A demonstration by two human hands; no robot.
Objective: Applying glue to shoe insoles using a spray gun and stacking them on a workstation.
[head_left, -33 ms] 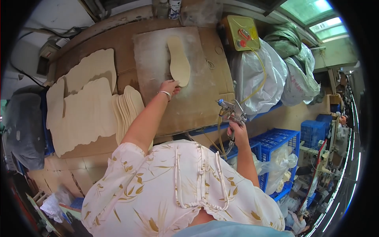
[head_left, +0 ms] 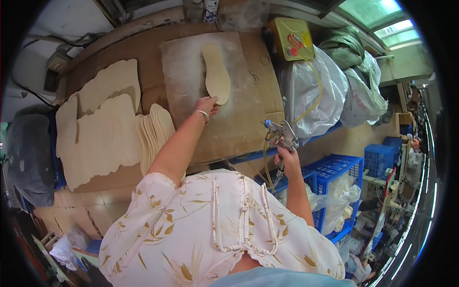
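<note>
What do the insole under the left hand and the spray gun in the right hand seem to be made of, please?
Insole: probably pressed fibreboard or stiff foam; flat, matte, pale tan, cleanly cut edge. Spray gun: evidently metal; shiny silver body with bright highlights. The board beneath looks like cardboard dusted whitish.

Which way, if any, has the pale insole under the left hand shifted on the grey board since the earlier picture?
No. The insole lies at the same spot on the grey board, with the left hand at its near end.

Small shoe-making workshop. Cardboard-covered workbench point(head_left: 248, 129) holds fanned stacks of flat beige insole cut-outs point(head_left: 103, 138) and a glue-whitened spray board point(head_left: 186, 71). Metal spray gun with yellow hose point(head_left: 282, 136), blue plastic crates point(head_left: 334, 172), and stuffed clear plastic sacks point(head_left: 311, 91) crowd the side.
</note>
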